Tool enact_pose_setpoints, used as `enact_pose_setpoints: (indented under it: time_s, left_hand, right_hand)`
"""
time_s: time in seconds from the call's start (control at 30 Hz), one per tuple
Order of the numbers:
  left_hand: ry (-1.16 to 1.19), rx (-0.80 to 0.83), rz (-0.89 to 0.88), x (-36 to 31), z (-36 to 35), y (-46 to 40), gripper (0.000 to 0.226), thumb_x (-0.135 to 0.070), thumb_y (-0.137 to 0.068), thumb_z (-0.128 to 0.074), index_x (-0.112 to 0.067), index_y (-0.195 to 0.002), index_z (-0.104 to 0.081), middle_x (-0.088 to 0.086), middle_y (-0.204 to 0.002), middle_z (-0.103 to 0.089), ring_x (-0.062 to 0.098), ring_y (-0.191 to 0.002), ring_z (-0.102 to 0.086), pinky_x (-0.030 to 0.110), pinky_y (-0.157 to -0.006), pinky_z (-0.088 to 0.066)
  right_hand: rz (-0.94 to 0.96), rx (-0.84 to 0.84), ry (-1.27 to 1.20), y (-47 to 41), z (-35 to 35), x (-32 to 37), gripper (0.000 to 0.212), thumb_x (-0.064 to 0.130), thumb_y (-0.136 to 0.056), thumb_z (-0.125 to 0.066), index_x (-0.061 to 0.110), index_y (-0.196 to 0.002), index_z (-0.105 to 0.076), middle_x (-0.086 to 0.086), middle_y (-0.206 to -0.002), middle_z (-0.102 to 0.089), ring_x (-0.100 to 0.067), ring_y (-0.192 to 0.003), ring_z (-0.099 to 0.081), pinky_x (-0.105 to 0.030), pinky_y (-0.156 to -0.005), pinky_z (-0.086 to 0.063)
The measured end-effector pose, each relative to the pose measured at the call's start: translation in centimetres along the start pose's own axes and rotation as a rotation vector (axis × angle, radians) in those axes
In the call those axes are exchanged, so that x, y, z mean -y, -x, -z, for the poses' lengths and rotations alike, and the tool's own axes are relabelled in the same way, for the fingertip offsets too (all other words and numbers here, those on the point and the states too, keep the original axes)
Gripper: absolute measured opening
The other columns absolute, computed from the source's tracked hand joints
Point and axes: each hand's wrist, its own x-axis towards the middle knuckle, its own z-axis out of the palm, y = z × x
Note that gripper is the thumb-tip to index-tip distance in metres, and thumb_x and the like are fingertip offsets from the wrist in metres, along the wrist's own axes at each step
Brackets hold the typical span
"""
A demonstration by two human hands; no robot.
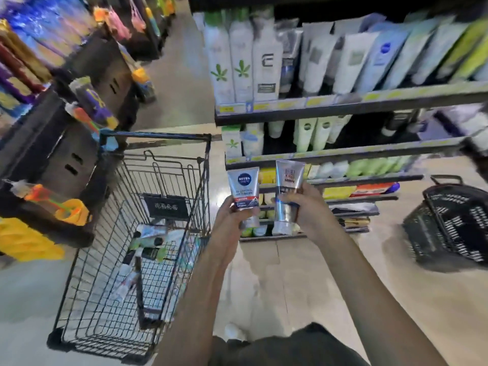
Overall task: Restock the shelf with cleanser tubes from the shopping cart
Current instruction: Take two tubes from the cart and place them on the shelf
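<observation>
My left hand (232, 215) grips a silver cleanser tube (244, 187) with a blue round logo, cap end down. My right hand (306, 204) holds a second silver tube (287, 180) upright beside it, its back label facing me. Both tubes hover in front of the lower shelves (343, 154) of the cleanser rack. The black wire shopping cart (148, 233) stands to the left, with several more tubes (148, 244) lying in its basket. The upper shelf (343, 107) carries rows of white, blue and green tubes.
A black plastic hand basket (454, 223) sits on the floor at the right. Dark display stands with bright toys (66, 154) line the left side of the aisle. Beige floor (277, 281) stretches between cart and shelf.
</observation>
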Motion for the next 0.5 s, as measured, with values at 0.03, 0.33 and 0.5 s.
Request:
enact_pose_setpoints:
  time_s: [0.03,0.33,0.5]
  left_hand:
    - [-0.011,0.005,0.003,0.5,-1.6,-0.1,0.052,0.003,-0.075,-0.078,-0.013,-0.123,-0.066,0.011,-0.118,-0.074,0.031,-0.110,-0.066,0.055,-0.104,-0.045]
    - [-0.092,0.092,0.022,4.9,-15.0,-0.1,0.049,0.006,-0.081,-0.075,-0.012,-0.126,-0.065,0.007,-0.113,-0.076,0.021,-0.099,-0.070,0.036,-0.084,-0.054]
    - [-0.119,0.118,0.036,7.6,-21.5,-0.9,0.053,0.009,-0.078,-0.076,-0.011,-0.126,-0.065,0.009,-0.115,-0.076,0.023,-0.101,-0.070,0.041,-0.090,-0.054]
  right_hand:
    - [0.017,-0.008,0.016,0.4,1.7,0.4,0.041,-0.016,-0.085,-0.065,-0.001,-0.123,-0.059,-0.014,-0.097,-0.072,-0.025,-0.080,-0.075,-0.033,-0.065,-0.060]
    - [0.117,-0.091,-0.050,3.5,16.1,2.7,0.048,-0.006,-0.084,-0.074,0.013,-0.128,-0.064,-0.014,-0.113,-0.075,-0.030,-0.102,-0.074,-0.051,-0.102,-0.051]
    - [0.159,-0.131,-0.086,4.9,23.0,4.1,0.061,0.010,-0.074,-0.080,0.022,-0.132,-0.063,-0.011,-0.116,-0.075,-0.039,-0.116,-0.068,-0.056,-0.104,-0.050]
